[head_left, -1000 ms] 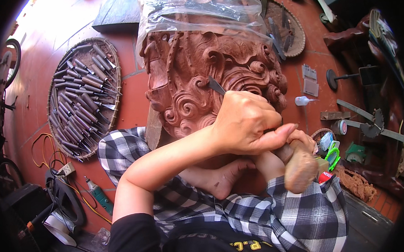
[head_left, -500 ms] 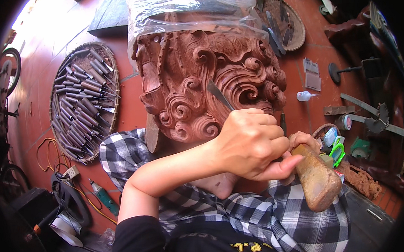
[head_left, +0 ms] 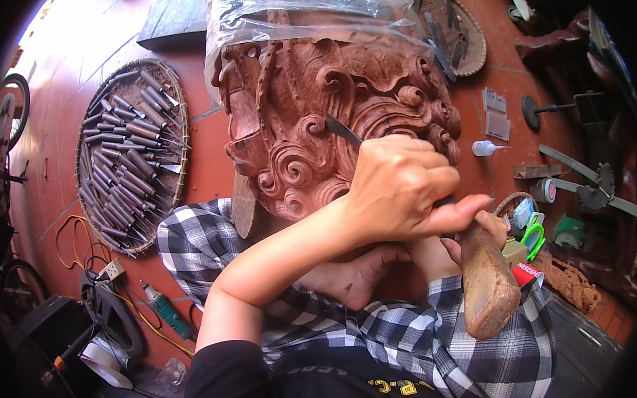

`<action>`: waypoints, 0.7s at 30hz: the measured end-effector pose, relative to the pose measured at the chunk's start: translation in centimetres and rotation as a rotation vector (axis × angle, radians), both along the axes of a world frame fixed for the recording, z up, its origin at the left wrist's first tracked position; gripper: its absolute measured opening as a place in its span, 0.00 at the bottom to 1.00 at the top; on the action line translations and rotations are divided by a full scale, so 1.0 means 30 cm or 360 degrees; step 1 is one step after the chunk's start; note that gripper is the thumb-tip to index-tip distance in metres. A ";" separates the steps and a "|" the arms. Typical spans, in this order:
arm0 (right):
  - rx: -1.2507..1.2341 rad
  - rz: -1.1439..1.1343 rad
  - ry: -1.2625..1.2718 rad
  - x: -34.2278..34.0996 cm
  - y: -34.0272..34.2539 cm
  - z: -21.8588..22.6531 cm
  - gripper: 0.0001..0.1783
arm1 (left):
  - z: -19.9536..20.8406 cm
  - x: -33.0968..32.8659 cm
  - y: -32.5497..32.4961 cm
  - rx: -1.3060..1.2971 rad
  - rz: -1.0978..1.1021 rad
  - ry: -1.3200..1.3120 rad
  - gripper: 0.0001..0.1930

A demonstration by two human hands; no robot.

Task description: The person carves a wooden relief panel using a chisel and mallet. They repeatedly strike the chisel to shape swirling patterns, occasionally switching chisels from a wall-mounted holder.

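A reddish-brown wood carving (head_left: 303,120), covered in deep scrolls and curls, lies in front of me. My left hand (head_left: 404,184) is closed in a fist over it, palm down. From that fist juts a narrow steel chisel (head_left: 342,129), its tip against the wood between the scrolls; its handle is hidden in the fingers. To the right, fingers of my right hand (head_left: 494,226) wrap the far end of a worn wooden mallet (head_left: 491,294). Most of that hand and its forearm are hidden. The mallet's thick end hangs over my checked trouser leg.
Clear plastic sheeting (head_left: 309,12) covers the carving's far part. A woven basket of chisels (head_left: 185,159) lies left, another basket (head_left: 480,46) far right. A rotary tool (head_left: 167,311), power strip (head_left: 110,271) and cords lie lower left. A small bottle (head_left: 487,147) stands right; bare feet (head_left: 362,279) are below.
My left hand has moved away from me, and the chisel tip sits slightly further left on the carving. The mallet has swung left and points more toward me. The view has shifted slightly.
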State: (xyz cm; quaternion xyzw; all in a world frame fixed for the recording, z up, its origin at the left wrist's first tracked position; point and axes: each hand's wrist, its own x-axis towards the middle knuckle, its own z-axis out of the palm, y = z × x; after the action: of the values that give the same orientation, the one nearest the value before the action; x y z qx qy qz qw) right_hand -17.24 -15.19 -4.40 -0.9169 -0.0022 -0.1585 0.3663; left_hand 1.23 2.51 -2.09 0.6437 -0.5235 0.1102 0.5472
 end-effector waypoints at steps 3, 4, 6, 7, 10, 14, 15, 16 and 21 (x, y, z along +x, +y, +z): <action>0.0301 -0.0064 0.0103 -0.102 -0.053 -0.086 0.18 | 0.045 -0.028 -0.011 -0.0035 0.0325 -0.0446 0.27; 0.0549 -0.0097 0.0103 -0.148 -0.079 -0.127 0.18 | 0.074 -0.041 -0.004 -0.0136 0.0124 -0.0419 0.25; 0.0565 -0.0101 -0.0098 -0.103 -0.039 -0.092 0.17 | 0.082 -0.095 -0.014 -0.0310 0.0009 -0.0232 0.23; 0.0540 -0.0108 -0.0268 -0.062 -0.010 -0.061 0.18 | 0.079 -0.098 0.002 -0.0211 -0.0199 -0.0184 0.22; 0.0410 0.0039 -0.0245 -0.026 -0.022 -0.011 0.20 | 0.048 -0.088 0.052 -0.0087 -0.0424 -0.0138 0.19; 0.0344 0.0022 -0.0149 -0.017 -0.015 -0.001 0.21 | -0.006 -0.058 0.064 -0.0094 -0.0352 -0.0168 0.18; 0.0306 0.0034 -0.0131 -0.016 -0.017 0.003 0.21 | -0.015 -0.043 0.057 -0.0108 -0.0330 -0.0169 0.18; 0.0308 0.0047 -0.0130 -0.014 -0.018 -0.002 0.21 | -0.022 -0.034 0.056 -0.0108 -0.0298 -0.0169 0.18; 0.0227 0.0080 -0.0032 -0.023 -0.025 0.005 0.23 | -0.024 -0.021 0.055 -0.0001 -0.0208 -0.0076 0.19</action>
State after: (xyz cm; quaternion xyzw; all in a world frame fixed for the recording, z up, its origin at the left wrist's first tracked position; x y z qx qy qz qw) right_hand -17.91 -15.94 -4.25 -0.8865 -0.0175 -0.1582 0.4344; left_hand 0.60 4.15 -2.80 0.6050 -0.5774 0.0897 0.5408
